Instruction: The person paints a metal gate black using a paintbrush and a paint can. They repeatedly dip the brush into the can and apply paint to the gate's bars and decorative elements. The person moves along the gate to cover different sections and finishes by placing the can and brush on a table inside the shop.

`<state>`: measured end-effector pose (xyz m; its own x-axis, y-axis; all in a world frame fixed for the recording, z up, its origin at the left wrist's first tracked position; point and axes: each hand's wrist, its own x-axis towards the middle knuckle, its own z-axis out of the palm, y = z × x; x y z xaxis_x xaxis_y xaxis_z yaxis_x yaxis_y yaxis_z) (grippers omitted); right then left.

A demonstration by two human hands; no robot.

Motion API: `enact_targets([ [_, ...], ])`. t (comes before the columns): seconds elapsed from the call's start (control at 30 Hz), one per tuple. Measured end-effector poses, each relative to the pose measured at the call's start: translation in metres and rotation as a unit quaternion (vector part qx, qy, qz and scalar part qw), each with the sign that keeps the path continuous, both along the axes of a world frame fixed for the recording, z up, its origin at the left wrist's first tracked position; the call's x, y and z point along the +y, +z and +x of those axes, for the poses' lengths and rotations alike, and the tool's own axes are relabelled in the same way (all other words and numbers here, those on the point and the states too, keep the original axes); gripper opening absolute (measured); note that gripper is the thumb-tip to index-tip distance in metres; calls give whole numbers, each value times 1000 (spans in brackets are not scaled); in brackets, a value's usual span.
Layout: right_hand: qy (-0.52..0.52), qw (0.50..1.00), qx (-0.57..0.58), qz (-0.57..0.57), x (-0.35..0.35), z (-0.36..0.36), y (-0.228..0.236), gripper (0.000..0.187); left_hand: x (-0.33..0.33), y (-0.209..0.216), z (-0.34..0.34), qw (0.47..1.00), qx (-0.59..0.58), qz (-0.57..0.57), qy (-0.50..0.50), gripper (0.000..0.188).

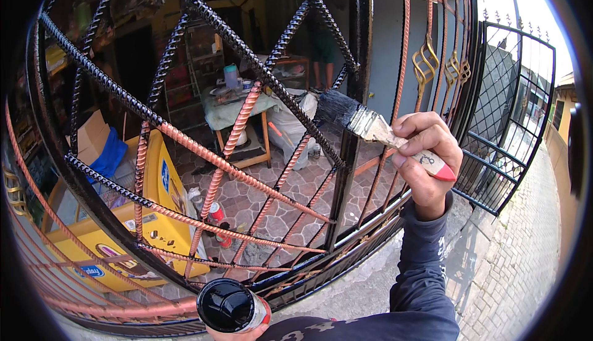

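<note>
Your 2 hands are apart. Your right hand (429,149) grips the paintbrush (370,124) by its handle, black bristles near the partly coated grille (204,151); contact cannot be confirmed. Your left hand (239,335), low in view, is clamped around the paint can (262,314).

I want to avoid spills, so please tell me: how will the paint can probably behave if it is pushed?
The paint can would probably spill if tipped: its top is open, with glossy black paint inside. Its rim may be slippery, since it looks paint-coated. The left hand at its lower part probably steadies it.
</note>
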<state>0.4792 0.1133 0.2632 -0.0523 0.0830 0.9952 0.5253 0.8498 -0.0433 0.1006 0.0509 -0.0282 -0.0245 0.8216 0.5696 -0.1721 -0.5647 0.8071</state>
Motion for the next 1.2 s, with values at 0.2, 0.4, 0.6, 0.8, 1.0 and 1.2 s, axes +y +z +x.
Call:
enact_targets([
  [0.2, 19, 999, 39, 30, 4, -4, -11, 15, -11, 5, -13, 998, 54, -32, 15, 104],
  [0.4, 0, 998, 51, -22, 3, -11, -21, 13, -6, 3, -18, 1000, 16, -23, 0, 100],
  [0.6, -27, 998, 38, -35, -1, -15, -24, 13, -7, 11, -15, 999, 9, 17, 40, 102],
  [0.8, -40, 996, 57, 57, -6, -40, -33, 15, -7, 21, -10, 1000, 7, -12, 14, 102],
  [1.0, -113, 988, -12, 101, -7, -73, -47, 27, -4, 22, -15, 999, 16, -36, -24, 101],
  [1.2, -123, 984, 19, 129, -10, -83, -51, 29, -9, 15, -16, 999, -3, -35, -22, 99],
])
